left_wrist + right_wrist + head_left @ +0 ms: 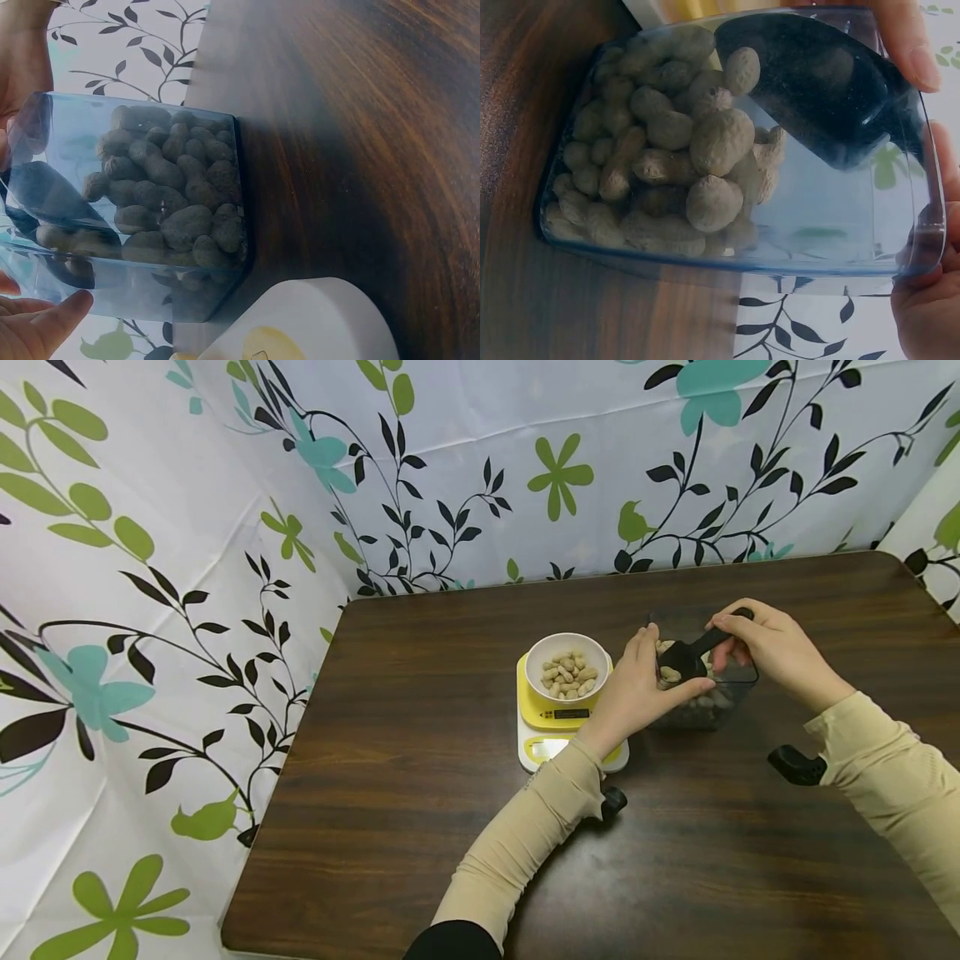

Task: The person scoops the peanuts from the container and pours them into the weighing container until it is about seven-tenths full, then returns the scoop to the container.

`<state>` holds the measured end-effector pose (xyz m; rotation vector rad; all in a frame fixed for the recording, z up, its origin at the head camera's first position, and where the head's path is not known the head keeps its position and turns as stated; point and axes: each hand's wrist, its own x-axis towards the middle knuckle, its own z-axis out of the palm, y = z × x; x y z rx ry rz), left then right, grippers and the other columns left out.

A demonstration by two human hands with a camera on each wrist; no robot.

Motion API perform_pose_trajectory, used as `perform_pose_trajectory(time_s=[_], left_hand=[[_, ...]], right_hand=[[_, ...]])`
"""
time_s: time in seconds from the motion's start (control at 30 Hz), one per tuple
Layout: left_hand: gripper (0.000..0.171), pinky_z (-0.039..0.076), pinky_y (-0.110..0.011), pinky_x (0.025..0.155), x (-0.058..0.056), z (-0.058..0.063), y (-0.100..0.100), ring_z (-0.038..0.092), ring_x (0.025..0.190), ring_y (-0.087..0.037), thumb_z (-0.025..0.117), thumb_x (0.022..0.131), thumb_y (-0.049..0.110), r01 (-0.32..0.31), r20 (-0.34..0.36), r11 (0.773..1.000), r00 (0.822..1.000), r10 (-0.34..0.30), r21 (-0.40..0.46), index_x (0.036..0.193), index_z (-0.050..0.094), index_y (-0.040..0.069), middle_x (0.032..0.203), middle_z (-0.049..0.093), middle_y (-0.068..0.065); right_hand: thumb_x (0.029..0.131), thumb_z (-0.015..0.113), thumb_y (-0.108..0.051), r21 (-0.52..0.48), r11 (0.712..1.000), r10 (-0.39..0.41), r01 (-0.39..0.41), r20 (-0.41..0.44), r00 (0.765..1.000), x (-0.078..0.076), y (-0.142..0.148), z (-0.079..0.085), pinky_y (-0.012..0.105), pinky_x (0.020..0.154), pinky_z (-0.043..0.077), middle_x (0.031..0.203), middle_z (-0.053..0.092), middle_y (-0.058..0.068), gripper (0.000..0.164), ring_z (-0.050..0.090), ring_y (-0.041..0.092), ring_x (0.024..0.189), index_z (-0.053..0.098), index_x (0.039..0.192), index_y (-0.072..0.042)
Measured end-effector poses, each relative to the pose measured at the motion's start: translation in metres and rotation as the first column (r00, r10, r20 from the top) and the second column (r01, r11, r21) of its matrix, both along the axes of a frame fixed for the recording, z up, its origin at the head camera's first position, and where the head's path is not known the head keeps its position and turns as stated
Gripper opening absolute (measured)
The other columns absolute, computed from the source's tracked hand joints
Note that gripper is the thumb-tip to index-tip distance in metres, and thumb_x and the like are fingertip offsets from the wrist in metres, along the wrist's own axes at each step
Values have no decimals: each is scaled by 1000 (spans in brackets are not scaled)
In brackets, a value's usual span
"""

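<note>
Yellow scale [546, 713] nearest, its white bowl [567, 642] holding peanuts [568, 675]; my left hand [636, 687] spreads its fingers against the clear box [693, 718]. Beyond, my right hand [782, 647] clamps its fingers on the scoop [685, 662] inside; lifting hastily could clip the rim and scatter peanuts.

I face a dark brown, wood-grain table [420, 727] with rounded corners. White fabric [480, 410] hangs behind the far edge and along the left side; a further section shows at the far right. Its print comprises black leafy stems [837, 486], green flowers [561, 477], green birds [206, 818] and turquoise shapes [97, 681]. Light forms a soft sheen [570, 885] on the surface near me.
</note>
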<state>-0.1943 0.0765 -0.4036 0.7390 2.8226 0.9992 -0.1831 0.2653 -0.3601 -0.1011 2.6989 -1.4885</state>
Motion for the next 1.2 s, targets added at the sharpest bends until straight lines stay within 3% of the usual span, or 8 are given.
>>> perform_pose_trajectory(time_s=[0.23,0.37,0.43,0.57,0.77,0.87,1.0,1.2], left_hand=[[96,40,-28,105,-1,0,1,32,139,-16,54,81,66,-5,-15,1000,1000,5,-15,151,12,15,155,23,-6],[96,41,-28,104,-1,-1,2,33,139,-15,54,81,66,-7,-5,1000,1000,7,-5,151,13,16,155,23,-4],[96,40,-29,105,0,-1,1,32,139,-15,55,81,66,-6,3,1000,1000,6,3,151,12,17,155,22,-3],[95,38,-28,107,-1,-1,0,29,141,-15,54,81,66,-4,4,1000,1000,4,7,151,11,17,156,20,-1],[95,37,-28,108,-1,-1,0,27,142,-14,55,81,65,0,9,1000,1000,0,20,151,10,18,156,19,0],[95,37,-28,108,-1,-1,-1,28,141,-14,56,81,65,-1,15,1000,1000,1,26,151,11,19,156,20,-1],[95,37,-28,108,-1,-1,-2,29,141,-13,56,81,65,-2,13,1000,1000,1,31,151,12,19,155,21,-1],[95,37,-28,108,-1,-1,-2,29,141,-13,57,80,65,-6,21,999,1000,5,45,151,12,20,155,21,0]], right_hand=[[99,35,-45,-11,1000,-1,1,2,1000,0,2,0,27,58,38,65,64,-8,40,48,13,60,51,111,-10],[99,37,-41,-123,992,1,-3,-17,1000,3,7,-2,28,56,38,64,64,-7,38,47,12,58,52,110,-8],[99,40,-38,-241,971,1,-6,-22,1000,5,9,-3,29,54,36,62,64,-6,33,46,12,56,53,107,-8],[98,46,-30,-456,890,9,-19,-23,1000,7,12,-5,29,51,33,61,64,-1,26,44,13,53,55,104,-6],[98,47,-26,-558,830,-20,8,-15,1000,10,13,-9,28,50,30,60,61,-1,21,43,12,51,56,102,-8],[98,47,-23,-644,765,-31,13,-15,999,13,14,-14,25,50,32,60,59,0,19,45,12,52,58,100,-7],[98,47,-18,-778,628,-22,-3,-21,1000,16,16,-20,23,49,33,59,56,1,19,44,12,51,60,96,-4],[99,43,-12,-900,436,11,-27,-24,1000,20,16,-28,29,54,17,56,50,3,23,31,17,50,61,93,1]])
